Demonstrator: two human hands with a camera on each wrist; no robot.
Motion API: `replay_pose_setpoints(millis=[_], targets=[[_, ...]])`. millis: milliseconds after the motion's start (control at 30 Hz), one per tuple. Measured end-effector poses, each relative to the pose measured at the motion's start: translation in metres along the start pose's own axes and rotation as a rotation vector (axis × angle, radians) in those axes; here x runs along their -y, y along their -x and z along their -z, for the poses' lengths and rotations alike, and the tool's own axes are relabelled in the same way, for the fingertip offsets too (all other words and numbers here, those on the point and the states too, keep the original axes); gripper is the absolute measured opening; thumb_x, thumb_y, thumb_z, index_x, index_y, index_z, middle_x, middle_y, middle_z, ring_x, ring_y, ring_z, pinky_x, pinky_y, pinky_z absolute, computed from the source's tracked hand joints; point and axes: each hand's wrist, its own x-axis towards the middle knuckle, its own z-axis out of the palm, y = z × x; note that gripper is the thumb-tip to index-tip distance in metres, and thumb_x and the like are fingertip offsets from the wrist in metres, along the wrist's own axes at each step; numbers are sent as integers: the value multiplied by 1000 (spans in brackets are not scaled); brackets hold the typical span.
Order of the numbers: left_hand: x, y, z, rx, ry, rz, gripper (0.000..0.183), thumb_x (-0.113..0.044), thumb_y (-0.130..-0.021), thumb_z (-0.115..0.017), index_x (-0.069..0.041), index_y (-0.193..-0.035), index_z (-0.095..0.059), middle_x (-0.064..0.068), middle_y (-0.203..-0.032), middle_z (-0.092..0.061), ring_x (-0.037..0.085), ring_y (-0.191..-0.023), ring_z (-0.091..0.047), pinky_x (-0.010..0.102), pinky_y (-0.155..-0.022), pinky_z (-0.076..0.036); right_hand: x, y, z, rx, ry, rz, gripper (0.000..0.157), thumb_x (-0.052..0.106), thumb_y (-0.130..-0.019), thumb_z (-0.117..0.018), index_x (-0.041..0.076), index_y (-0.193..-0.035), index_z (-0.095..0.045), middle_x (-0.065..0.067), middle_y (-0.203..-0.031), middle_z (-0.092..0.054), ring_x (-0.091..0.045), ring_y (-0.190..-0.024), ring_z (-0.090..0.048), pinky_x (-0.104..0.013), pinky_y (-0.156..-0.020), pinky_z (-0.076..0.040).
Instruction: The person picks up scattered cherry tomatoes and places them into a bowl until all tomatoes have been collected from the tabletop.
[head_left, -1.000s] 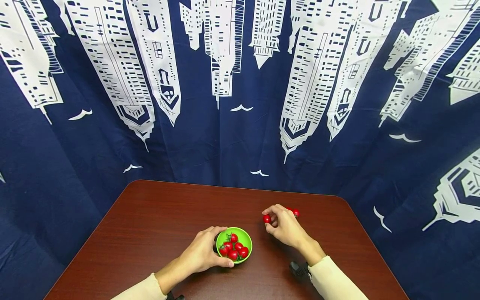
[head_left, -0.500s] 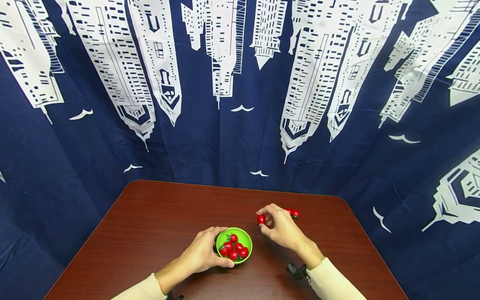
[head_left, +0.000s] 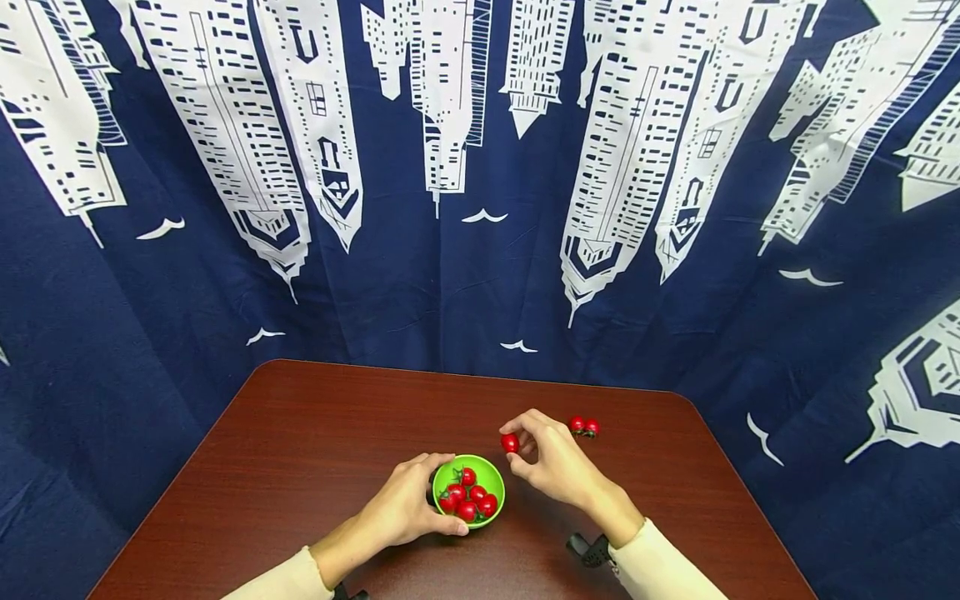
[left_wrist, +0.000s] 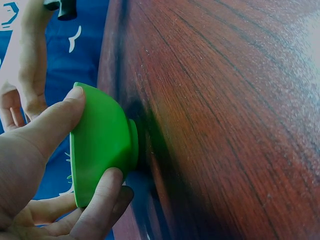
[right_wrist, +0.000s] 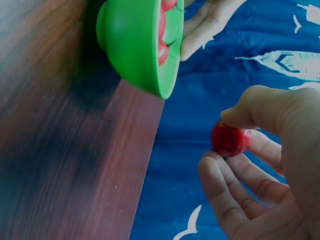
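My left hand (head_left: 408, 506) grips a small green bowl (left_wrist: 100, 142) by its side, thumb at the rim and fingers round the outer wall. Several red cherry tomatoes (head_left: 467, 508) with green stems lie inside the bowl. Between thumb and fingertips, my right hand (head_left: 558, 462) pinches one cherry tomato (right_wrist: 230, 139), held just beyond the bowl's right rim in the head view. Behind that hand, two more cherry tomatoes (head_left: 584, 426) rest side by side on the table.
The brown wooden table (head_left: 337, 417) has rounded far corners. Past its far edge hangs a dark blue curtain (head_left: 420, 292) printed with white buildings and birds. A dark wrist device (head_left: 591, 550) sits below the right wrist.
My right hand has carried its cherry tomato leftward toward the bowl, uncovering the two tomatoes behind it. The left hand and bowl have stayed in place.
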Motion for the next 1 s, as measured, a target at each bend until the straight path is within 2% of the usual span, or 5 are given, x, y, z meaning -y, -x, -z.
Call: replay_pose_setpoints(millis=[233,500,767,1000], targets=[[0,-1,0,-1,2,-4,99,-34,-72,-115,-2,-153,-69,11,-134,-79,20,-106,-70,31,-88,-62,8,1,-4,16,-20,46,36,-5,-92,-88,8,-124,-79,-1,-111,-77,-10,-89,-76,-28,-83,-69],[1,0,-1,7,13,3,100,-34,-72,-115,0,-154,-69,11,-132,-79,19,-104,-71,29,-87,-62,20,1,-6,61,-37,40,35,0,-95,-88,10,-127,-78,0,-118,-77,-11,-94,-77,-28,-88,-69],[2,-1,-2,20,19,8,99,-38,-75,-113,-1,-155,-68,12,-140,-78,19,-110,-72,30,-91,-64,28,2,-9,98,-40,33,38,2,-95,-88,13,-130,-78,2,-121,-77,-7,-98,-75,-26,-88,-67],[3,-1,-1,24,9,0,99,-37,-75,-113,-1,-155,-68,9,-133,-79,18,-106,-71,28,-87,-62,30,2,-11,116,-58,36,38,1,-95,-87,7,-131,-78,2,-122,-77,-13,-97,-77,-35,-86,-70]])
